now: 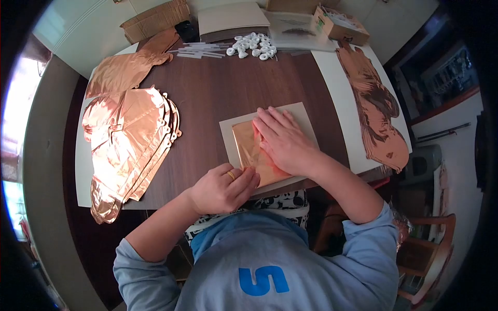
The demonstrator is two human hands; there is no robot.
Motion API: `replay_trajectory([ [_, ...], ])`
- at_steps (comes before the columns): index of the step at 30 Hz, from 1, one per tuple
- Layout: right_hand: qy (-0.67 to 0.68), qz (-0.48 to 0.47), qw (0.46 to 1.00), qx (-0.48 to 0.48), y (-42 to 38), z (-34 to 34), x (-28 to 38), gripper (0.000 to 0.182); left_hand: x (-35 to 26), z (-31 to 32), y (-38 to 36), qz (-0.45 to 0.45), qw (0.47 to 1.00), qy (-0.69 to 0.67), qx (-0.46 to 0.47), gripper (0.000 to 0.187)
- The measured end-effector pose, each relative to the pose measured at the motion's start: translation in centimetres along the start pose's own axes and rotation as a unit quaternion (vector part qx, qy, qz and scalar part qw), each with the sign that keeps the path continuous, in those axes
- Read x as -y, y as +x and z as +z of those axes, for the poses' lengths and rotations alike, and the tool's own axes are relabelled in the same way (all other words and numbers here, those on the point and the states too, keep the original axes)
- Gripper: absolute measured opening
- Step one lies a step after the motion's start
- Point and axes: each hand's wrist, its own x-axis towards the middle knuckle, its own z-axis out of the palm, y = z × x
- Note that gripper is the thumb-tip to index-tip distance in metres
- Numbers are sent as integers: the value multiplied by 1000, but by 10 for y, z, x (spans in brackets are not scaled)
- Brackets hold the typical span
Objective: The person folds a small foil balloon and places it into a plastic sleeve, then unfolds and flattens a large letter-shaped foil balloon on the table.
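Observation:
A folded piece of copper-coloured foil point(249, 147) lies on a light square card point(228, 133) near the table's front edge. My right hand point(282, 140) lies flat over the foil's right part, its fingers stretched out toward the card's far edge. At the foil's near left corner, my left hand point(225, 189), with a ring on one finger, is closed with its fingertips pinching the foil's edge. Part of the foil and card is hidden beneath my right hand.
Copper foil balloons point(127, 135) are stacked at the left, and more foil pieces point(373, 103) lie at the right. White ribbon rolls point(252, 45), clear strips point(202, 50), a stack of card point(232, 18) and a box point(342, 26) sit at the back.

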Motion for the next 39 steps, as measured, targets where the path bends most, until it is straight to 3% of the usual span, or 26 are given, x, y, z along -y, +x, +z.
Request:
replay_trajectory([
  [7,32,-6,999,-3,-3,3,-3,58,3,0,-5,-1,1000,-26,8,39],
  [19,39,15,998,43,0,-4,0,59,5,7,-1,14,999,-5,-40,30],
  [28,28,14,999,37,-1,-2,0,60,-3,-3,1,-37,998,-18,46,30],
  [31,16,10,999,38,-1,-1,0,62,2,-3,3,-55,997,-48,30,31],
  [39,13,11,999,39,-2,1,0,70,2,0,1,4,1000,19,1,29],
])
